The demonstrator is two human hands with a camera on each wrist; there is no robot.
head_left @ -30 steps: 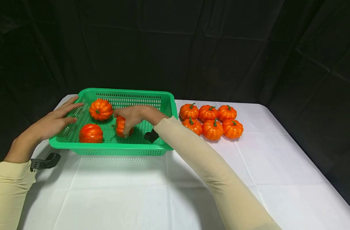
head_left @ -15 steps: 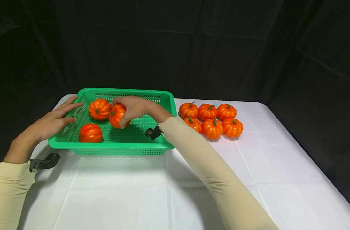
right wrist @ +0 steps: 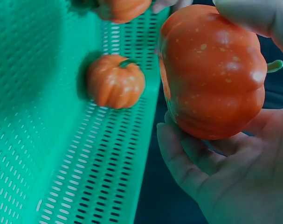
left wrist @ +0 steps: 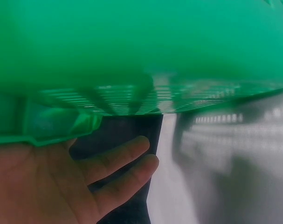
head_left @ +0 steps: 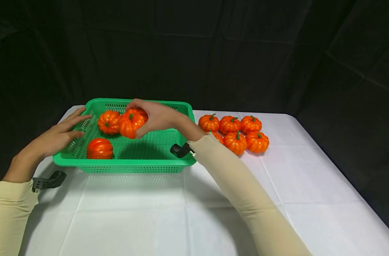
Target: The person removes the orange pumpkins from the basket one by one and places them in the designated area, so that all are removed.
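Now right hand (head_left: 159, 115) grips pumpkin (head_left: 131, 122) above basket (head_left: 130, 164) rim

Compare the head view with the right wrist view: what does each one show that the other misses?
Only the head view shows the left hand resting open against the left rim of the green basket, the six pumpkins on the white tablecloth to the right of the basket, and the pumpkin at the basket's front left. Only the right wrist view shows the underside of the held pumpkin, with its pale speckles, seated against the fingers. Both show the right hand gripping that pumpkin above the basket floor, and a loose pumpkin lying inside.
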